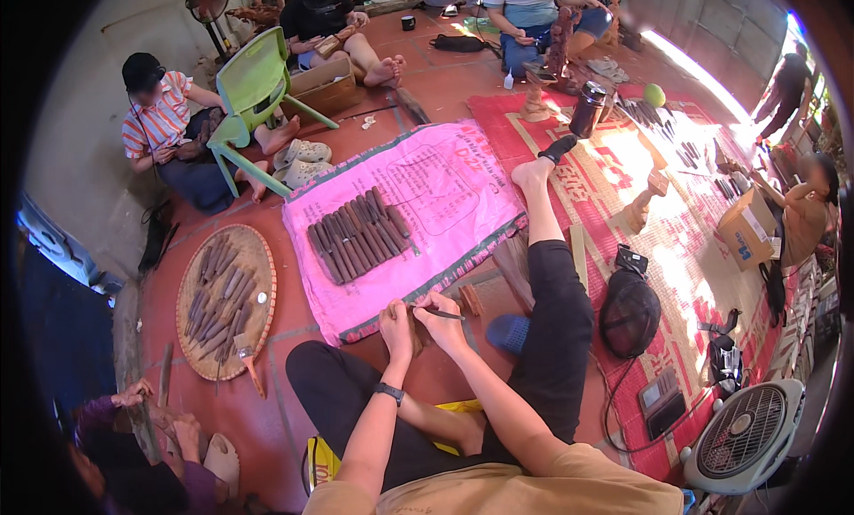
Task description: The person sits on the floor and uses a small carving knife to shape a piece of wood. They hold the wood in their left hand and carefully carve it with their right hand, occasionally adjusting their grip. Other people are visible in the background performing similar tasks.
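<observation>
My right hand (pixel 439 320) is closed round a thin dark pen-like tool (pixel 451 317) whose end sticks out to the right. Beside it, my left hand (pixel 398 330) is closed, its fingertips close to the right ones; what it holds is hidden, though brown wood shows between the hands. Just beyond them lies a pink printed sack (pixel 454 239), spread flat on the floor. Rows of dark brown wooden sticks (pixel 356 239) lie side by side on it. To the right of my hands are small reddish-brown wood pieces (pixel 471 300).
At left, a round woven tray (pixel 191 337) holds more brown sticks, with an orange-handled brush (pixel 253 373) at its edge. A green plastic chair (pixel 253 88) stands beyond. Right: a black cap (pixel 630 312), a grey fan (pixel 745 435) and a red patterned mat (pixel 663 248). Several people sit around.
</observation>
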